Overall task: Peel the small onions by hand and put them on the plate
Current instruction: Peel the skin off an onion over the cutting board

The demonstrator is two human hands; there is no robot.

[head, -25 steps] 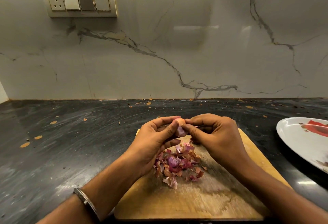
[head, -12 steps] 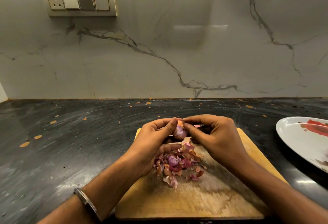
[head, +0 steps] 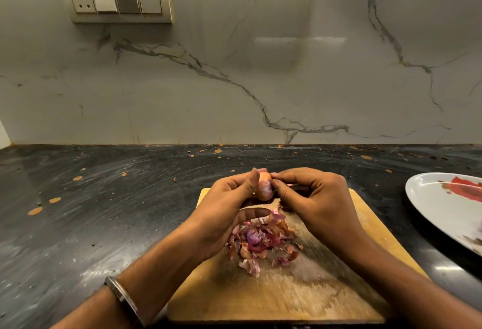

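- Dark table [head: 104, 224] at frame centre carries a wooden cutting board [head: 273, 300]
- left hand [head: 224, 214] and right hand [head: 315, 198] grips both pinch the small onion [head: 264, 190]: light, firm, slippery once bare; skin best nipped at its tip

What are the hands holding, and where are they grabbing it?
A small onion, held above the cutting board. The left hand grips its left side with thumb and fingers; the right hand pinches its top and right side.
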